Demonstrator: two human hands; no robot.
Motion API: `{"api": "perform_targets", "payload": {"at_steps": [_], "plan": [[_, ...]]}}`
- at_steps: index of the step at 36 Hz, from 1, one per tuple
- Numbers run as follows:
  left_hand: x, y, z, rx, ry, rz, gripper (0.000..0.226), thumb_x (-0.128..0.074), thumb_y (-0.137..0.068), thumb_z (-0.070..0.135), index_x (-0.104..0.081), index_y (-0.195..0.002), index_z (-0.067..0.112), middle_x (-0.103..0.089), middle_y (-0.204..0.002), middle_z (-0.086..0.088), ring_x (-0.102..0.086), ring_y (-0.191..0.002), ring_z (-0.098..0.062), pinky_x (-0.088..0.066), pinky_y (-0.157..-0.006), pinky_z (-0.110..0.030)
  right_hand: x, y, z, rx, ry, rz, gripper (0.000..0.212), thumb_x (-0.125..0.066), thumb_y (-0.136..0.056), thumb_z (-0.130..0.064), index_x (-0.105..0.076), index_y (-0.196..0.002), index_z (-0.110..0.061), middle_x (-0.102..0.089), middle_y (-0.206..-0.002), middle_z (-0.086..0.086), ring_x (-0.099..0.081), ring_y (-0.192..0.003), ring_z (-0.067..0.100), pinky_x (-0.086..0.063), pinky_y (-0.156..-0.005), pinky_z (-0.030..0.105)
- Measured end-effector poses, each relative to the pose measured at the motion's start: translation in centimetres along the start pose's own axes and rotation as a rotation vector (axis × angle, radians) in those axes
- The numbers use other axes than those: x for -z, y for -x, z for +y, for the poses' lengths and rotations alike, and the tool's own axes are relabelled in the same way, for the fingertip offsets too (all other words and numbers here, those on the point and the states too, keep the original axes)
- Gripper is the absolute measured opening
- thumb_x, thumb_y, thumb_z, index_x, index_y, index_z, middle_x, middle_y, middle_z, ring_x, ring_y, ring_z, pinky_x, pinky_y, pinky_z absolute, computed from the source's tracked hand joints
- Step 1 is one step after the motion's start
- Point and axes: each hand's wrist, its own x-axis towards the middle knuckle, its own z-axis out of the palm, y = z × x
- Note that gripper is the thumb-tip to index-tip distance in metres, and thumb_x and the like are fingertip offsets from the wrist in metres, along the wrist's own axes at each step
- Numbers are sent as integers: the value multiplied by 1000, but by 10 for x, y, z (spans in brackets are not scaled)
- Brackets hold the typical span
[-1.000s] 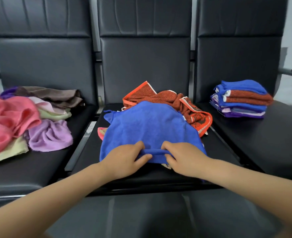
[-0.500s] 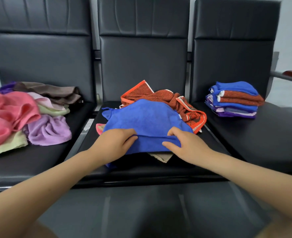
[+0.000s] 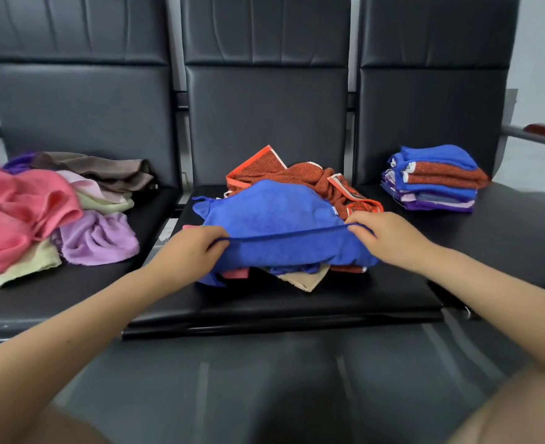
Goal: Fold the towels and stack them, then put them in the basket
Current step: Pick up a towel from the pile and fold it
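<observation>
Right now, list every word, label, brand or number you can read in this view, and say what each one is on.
No text can be read anywhere in this view.
Small tag on the blue towel, at its right edge by the right hand: too small to read.
Printed patch with a dark panel on the orange-bordered rust towel: blurred, no letters legible.
The folded towel stack, the unfolded towel pile and the black chairs show no lettering.

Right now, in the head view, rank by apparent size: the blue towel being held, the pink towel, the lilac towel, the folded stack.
1. Blue towel, though nearest the camera
2. Pink towel, partly cut off at the frame edge, so unsure against blue
3. Folded stack and lilac towel: alike
</observation>
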Motion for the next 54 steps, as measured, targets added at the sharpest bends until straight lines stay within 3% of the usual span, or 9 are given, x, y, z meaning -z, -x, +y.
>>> {"api": "perform_targets", "payload": {"at_steps": [10,15,20,23,28,35,47,50,54], "plan": [[22,16,8,123,420,245,22,-48,-97,6,-63,-89,21,-62,-81,3,-48,-71,-3,-39,-70,-13,24,22,0,-305,-564,20,23,-51,-100,-14,-67,-86,-7,-62,-84,3,-52,-80,10,-41,-78,28],[23,29,-1,98,421,87,53,-44,-98,3,-60,-85,52,-67,-92,0,-58,-88,-17,-44,-87,-33,20,32,-9,-361,-616,-71,24,-49,-100,-10,-62,-92,8,-55,-81,7,-46,-77,14,-37,-70,31],[19,44,1,78,407,-67,54,-45,-98,7,-62,-83,56,-66,-91,27,-55,-88,12,-37,-83,-7,15,45,-13,-379,-440,-364,24,-51,-98,-14,-55,-76,-7,-47,-75,3,-39,-73,10,-32,-65,28],[14,50,3,78,353,-163,37,-45,-93,23,-62,-81,53,-65,-86,28,-57,-85,9,-40,-77,-12,14,50,-13,-390,-412,-505,26,-51,-98,-18,-61,-79,-4,-53,-76,1,-43,-71,8,-35,-65,26],[17,36,-11,100,267,-195,36,-57,-93,10,-61,-78,42,-69,-88,14,-61,-91,-11,-41,-80,-14,17,35,-2,-396,-546,-273,29,-55,-97,-16,-61,-87,11,-57,-79,5,-47,-77,10,-38,-72,27],[33,-5,-26,213,267,-13,30,-49,-89,-6,-69,-103,11,-67,-96,-3,-56,-90,-15,-40,-72,-8,14,2,14,-445,-667,120,18,-57,-97,-16,-70,-84,-16,-68,-80,-3,-59,-62,-8,-45,-60,8],[-1,-71,-43,415,362,197,19,-52,-96,17,-66,-84,13,-58,-68,3,-52,-73,-16,-37,-58,-23,-38,-60,38,-653,-591,250,24,-54,-97,-22,-65,-83,-7,-62,-76,7,-54,-71,18,-39,-63,30],[-17,-80,-48,466,350,199,24,-49,-97,19,-67,-93,4,-66,-83,-14,-54,-77,-22,-40,-67,-32,-49,-64,46,-669,-476,223,36,-55,-97,-24,-56,-75,6,-52,-69,16,-48,-68,22,-32,-58,33],[-31,-88,-52,497,329,213,27,-46,-99,19,-64,-94,0,-66,-91,-17,-59,-89,-32,-42,-76,-37,-60,-68,51,-647,-382,186,37,-54,-97,-22,-41,-64,-11,-42,-64,9,-39,-63,22,-26,-55,36]]}}
